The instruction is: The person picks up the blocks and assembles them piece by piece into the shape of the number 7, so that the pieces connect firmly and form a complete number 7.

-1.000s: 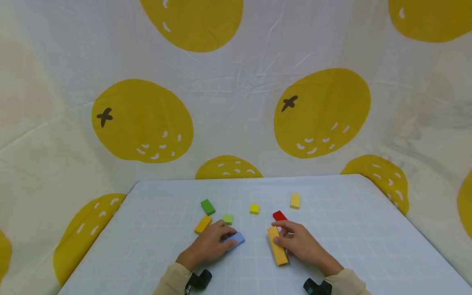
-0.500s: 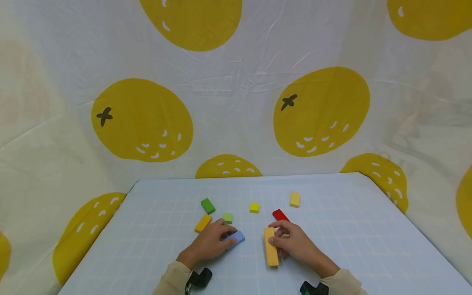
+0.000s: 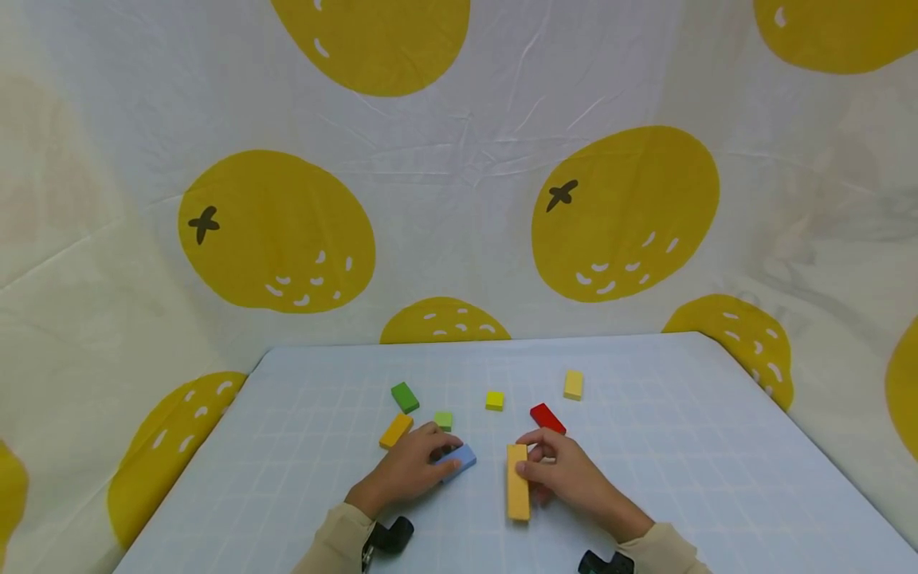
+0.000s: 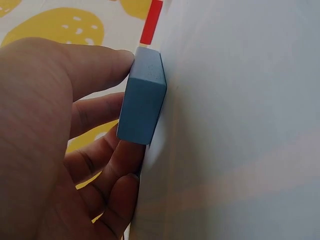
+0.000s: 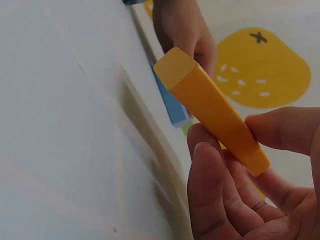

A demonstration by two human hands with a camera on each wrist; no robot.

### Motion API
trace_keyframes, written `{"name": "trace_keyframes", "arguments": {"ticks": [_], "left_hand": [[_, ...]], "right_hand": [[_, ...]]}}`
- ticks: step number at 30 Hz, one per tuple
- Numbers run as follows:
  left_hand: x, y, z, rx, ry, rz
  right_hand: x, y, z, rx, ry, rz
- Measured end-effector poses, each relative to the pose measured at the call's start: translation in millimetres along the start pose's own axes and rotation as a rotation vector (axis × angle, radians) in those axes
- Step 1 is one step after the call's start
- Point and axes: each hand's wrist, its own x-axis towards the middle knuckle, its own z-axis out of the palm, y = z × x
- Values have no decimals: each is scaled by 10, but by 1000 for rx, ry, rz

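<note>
As the head view shows, the left hand pinches a blue, wooden-looking rectangular block at the pale, cloth-covered table, while the right hand grips a long orange-yellow rectangular block — a red rectangular block lies just beyond its fingers. In the left wrist view, the thumb meets the blue block's upper edge. In the right wrist view, the orange-yellow block is raised — thumb and fingers pinch its near end.
</note>
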Motion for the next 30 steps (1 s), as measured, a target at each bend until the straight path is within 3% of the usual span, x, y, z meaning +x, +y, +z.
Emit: {"name": "trace_keyframes", "arguments": {"ticks": [13,30], "left_hand": [[-4,-8,3,-12,12,21],[10,7,11,-3,-1,-17]], "right_hand": [[-32,-31,62,38,-44,-4],[-26,-22,152,132,-27,32]]}}
